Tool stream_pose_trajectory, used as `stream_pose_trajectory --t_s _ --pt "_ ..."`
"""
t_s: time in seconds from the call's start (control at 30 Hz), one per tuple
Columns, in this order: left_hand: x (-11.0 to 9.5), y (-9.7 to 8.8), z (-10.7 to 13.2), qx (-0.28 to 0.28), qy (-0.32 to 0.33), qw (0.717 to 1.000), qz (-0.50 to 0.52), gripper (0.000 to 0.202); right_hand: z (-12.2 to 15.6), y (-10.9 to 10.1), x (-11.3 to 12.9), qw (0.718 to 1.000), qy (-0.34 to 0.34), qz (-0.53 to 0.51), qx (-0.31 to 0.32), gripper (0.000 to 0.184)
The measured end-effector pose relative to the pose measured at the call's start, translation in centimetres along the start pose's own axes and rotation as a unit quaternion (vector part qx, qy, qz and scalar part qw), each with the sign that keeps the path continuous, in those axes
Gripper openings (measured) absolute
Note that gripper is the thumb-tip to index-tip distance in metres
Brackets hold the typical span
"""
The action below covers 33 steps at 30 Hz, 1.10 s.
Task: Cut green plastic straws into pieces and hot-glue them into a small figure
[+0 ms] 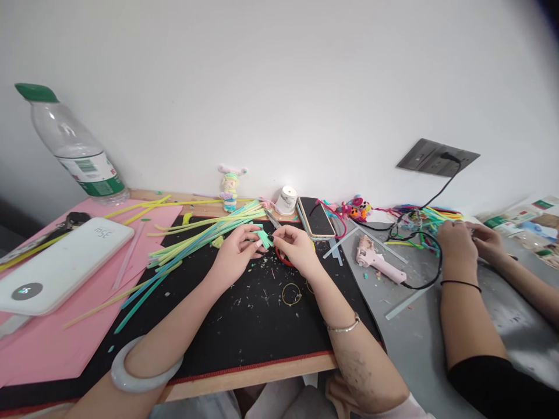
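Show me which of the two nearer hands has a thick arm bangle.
The left hand, with a pale arm bangle; the right hand has a thin metal bracelet.

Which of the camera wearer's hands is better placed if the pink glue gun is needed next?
Probably the right hand: it is nearer to the pink glue gun, which lies to the right. The left hand is farther away and appears to hold the green piece.

1 bottle | 1 power bank | 1 standing doll | 1 cup | 1 phone | 1 glue gun | pipe cleaners: many, overlapping
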State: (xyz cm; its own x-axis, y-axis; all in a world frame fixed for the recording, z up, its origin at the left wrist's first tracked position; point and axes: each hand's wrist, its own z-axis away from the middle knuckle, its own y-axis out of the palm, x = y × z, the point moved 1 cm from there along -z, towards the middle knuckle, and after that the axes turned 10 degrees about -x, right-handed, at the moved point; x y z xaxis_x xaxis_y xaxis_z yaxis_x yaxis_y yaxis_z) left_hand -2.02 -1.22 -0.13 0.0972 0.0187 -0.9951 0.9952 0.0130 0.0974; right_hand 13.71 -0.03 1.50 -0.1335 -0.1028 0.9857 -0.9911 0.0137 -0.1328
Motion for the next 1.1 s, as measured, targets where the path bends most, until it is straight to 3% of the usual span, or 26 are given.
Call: stream_pose_trajectory --t_s 0.37,0.57,0.77,1.1 --pt "0.08 -0.04 -0.08 0.017 -0.001 1.000 -0.011 0.030 -0.12 0.05 -0.48 0.998 -0.036 0.044 0.016 0.010" --pt "0.08 0.02 -0.12 0.015 -0.005 1.000 -0.010 0.032 -0.14 -0.02 -0.49 0.990 -0.117 0.076 -0.031 0.008" --pt "0.05 -0.06 -0.15 0.000 -0.011 1.000 -0.002 0.032 0.19 -0.03 -0.26 0.960 -0.223 0.162 -0.050 0.013" --pt "0.29 -0.19 -0.12 0.010 0.011 1.000 -0.006 0.030 0.43 0.14 -0.19 0.939 -0.277 0.199 -0.040 0.016"
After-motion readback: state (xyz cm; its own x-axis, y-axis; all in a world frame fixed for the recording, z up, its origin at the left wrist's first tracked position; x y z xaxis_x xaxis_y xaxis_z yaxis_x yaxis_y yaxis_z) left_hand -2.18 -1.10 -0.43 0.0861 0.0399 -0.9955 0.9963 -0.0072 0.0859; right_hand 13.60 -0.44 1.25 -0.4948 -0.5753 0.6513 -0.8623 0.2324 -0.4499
